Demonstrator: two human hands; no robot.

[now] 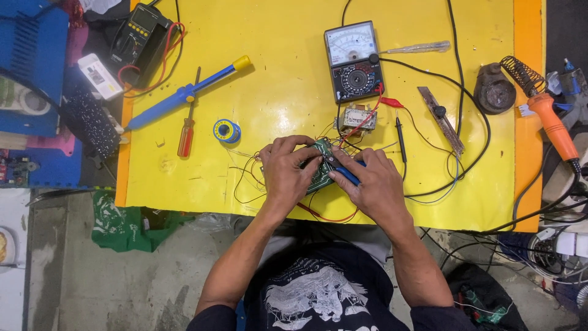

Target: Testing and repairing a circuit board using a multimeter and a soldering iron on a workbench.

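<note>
Yellow sheeting covers the table [294, 202], with an orange strip along its right edge and bare concrete floor [73, 276] below the near edge, where a green bag [125, 224] lies. Both hands meet at the near middle of the table over a small green board [320, 175], which trails thin red and dark wires across the yellow surface. The left hand [286, 175] clasps the board from its left side, fingers curled over the top edge, so most of the board is hidden. The right hand [373, 184] grips a blue-handled tool [347, 176], its tip pressed against the board just beside the left fingertips. Just beyond the grip sits a small metal part [358, 116] with red leads, and past that an analog meter [353, 60]. Left of the grip lie a solder reel [226, 130], a red screwdriver [187, 132] and a blue solder pump [184, 93]. Well to the right rests an orange soldering iron [551, 122] beside its coiled stand [496, 89]. A black digital meter [141, 37] sits at the far left corner.
</note>
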